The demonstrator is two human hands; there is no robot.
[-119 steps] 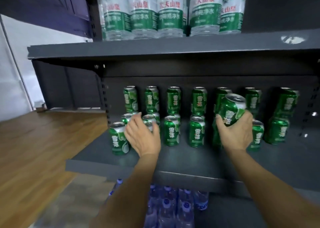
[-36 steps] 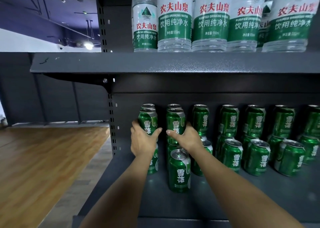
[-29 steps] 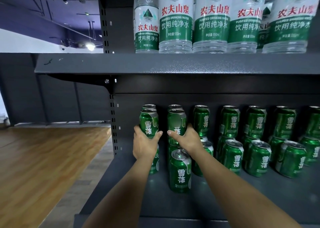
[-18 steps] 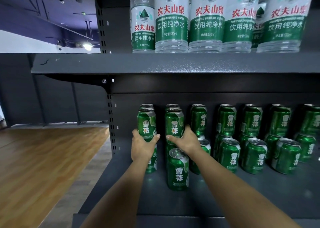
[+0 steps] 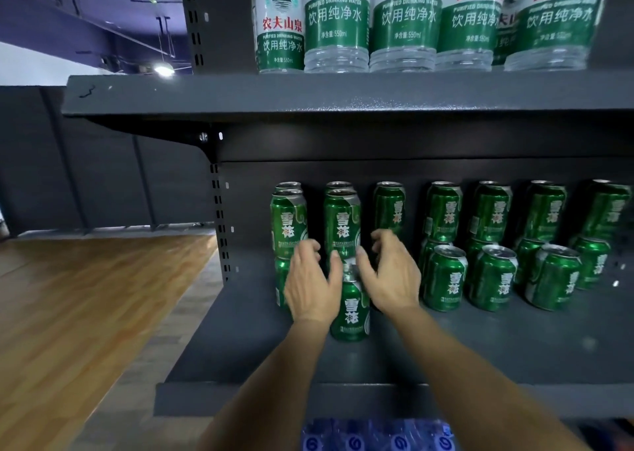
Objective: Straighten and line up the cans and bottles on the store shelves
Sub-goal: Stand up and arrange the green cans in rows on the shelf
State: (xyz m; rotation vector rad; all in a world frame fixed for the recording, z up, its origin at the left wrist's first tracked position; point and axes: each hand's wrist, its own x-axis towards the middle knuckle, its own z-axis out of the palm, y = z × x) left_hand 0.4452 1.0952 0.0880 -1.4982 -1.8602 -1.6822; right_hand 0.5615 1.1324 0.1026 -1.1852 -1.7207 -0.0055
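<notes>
- Shelf unit [image 5: 343, 97]: dark grey metal, upper and lower shelf [image 5: 480, 340] in view, slotted upright on the left.
- Floor [image 5: 85, 313]: wood planks, left of the unit.
- Bottles [image 5: 404, 21]: clear water, in a row on the upper shelf. Green-white labels with red "农夫山泉", then "PURIFIED DRINKING WATER", "饮用纯净水", "550ml".
- Cans [image 5: 494, 241]: green, white "雪花" on each, on the lower shelf. Stacked two high at the back panel; single cans stand in front of the stacks from mid to right.
- Front can [image 5: 350, 306]: stands alone, nearest the shelf edge, between the two hands. Small print under the logo unreadable.
- Left hand [image 5: 310, 286]: fingers loosely spread, holding nothing, in front of the leftmost stack [image 5: 288, 224].
- Right hand [image 5: 391, 275]: fingers loosely curled, holding nothing, just right of the second stack [image 5: 341, 224].
- Blue-capped bottles [image 5: 377, 437]: below the lower shelf, blurred.
</notes>
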